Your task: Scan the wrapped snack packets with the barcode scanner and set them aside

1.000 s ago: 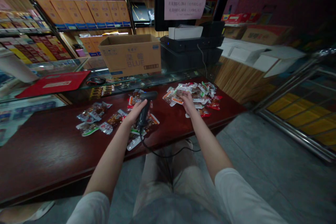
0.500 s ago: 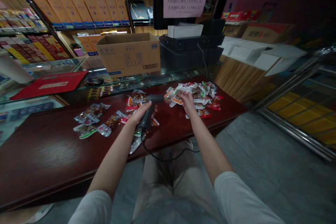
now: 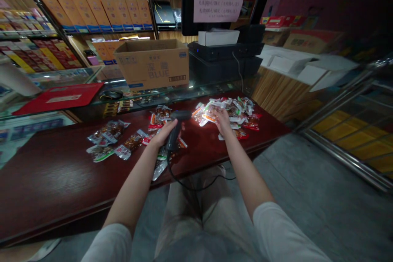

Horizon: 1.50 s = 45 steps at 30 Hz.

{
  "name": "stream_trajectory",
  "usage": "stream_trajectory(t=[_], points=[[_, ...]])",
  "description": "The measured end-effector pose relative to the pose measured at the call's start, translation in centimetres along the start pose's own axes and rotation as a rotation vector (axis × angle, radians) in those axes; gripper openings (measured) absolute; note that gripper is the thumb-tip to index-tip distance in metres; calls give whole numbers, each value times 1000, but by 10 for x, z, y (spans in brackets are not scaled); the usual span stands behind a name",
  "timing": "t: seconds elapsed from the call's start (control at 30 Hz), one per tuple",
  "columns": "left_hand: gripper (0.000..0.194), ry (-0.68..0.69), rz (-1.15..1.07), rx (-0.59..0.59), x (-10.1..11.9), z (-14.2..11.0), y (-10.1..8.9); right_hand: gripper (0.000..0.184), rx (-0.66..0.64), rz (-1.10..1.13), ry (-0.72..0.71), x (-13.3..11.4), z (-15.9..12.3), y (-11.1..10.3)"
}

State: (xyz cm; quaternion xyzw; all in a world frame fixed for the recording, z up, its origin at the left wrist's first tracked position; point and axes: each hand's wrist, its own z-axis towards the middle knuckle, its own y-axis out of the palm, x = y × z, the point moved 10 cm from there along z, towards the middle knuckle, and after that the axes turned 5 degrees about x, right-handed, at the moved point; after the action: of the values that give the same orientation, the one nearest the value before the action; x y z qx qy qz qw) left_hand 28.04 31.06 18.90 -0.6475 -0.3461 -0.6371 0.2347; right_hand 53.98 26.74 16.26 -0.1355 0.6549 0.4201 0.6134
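My left hand [image 3: 166,133] is wrapped round the handle of a black barcode scanner [image 3: 175,131], whose head points right. White light from it falls on a snack packet [image 3: 209,114] at the left end of a heap of clear snack packets [image 3: 241,106]. My right hand [image 3: 223,120] grips that lit packet by its right side; the fingertips are partly lost in glare. Beneath and behind the scanner lie more snack packets [image 3: 160,114], partly hidden by my left hand. Further left on the dark red table [image 3: 61,188] rest several packets [image 3: 108,133] in a loose group.
An open cardboard box [image 3: 152,65] stands on the glass counter beyond the table, beside a monitor [image 3: 187,4] with a paper notice. The scanner's cable [image 3: 196,189] loops over the table's front edge. Metal rails [image 3: 346,155] stand at right. A computer mouse [image 3: 110,95] lies at left.
The scanner's light has come on and now brightens the packet by my right hand. Both hands stay almost where they were; the whole view has shifted slightly.
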Motion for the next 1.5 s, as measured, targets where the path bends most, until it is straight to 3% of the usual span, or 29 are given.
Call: stream_trajectory(t=[0.1,0.2,0.3,0.43,0.53,0.7,0.87,0.97,1.13,1.23,1.37,1.5], points=[[64,0,14,29,9,-6,-7,35,63,-243,-138,-26,9,-11],[61,10,8,63,18,-12,-14,52,95,-638,-346,-64,14,-13],[55,11,-4,99,21,-15,-24,61,99,-1020,-420,-86,18,-10],[52,-26,-30,182,14,-16,-39,51,89,-1373,-515,-95,16,0],[47,-30,-53,278,10,-17,-52,39,93,-1512,-578,-91,11,7],[45,-48,-40,409,-6,-13,-69,39,215,-1547,-565,-90,0,3],[48,-17,-111,458,-19,-4,-77,44,173,-1519,-575,-87,-17,17],[49,12,-164,463,-21,1,-78,39,41,-1441,-586,-75,-37,37],[52,32,-180,461,-25,17,-75,22,-362,-1297,-437,-19,-74,79],[52,18,-198,454,-22,24,-72,20,-425,-1257,-384,-1,-85,83],[55,4,-245,402,-2,6,-69,19,-406,-1174,-337,5,-84,71],[59,-15,-230,402,9,-44,-69,18,-403,-1110,-332,5,-83,66]])
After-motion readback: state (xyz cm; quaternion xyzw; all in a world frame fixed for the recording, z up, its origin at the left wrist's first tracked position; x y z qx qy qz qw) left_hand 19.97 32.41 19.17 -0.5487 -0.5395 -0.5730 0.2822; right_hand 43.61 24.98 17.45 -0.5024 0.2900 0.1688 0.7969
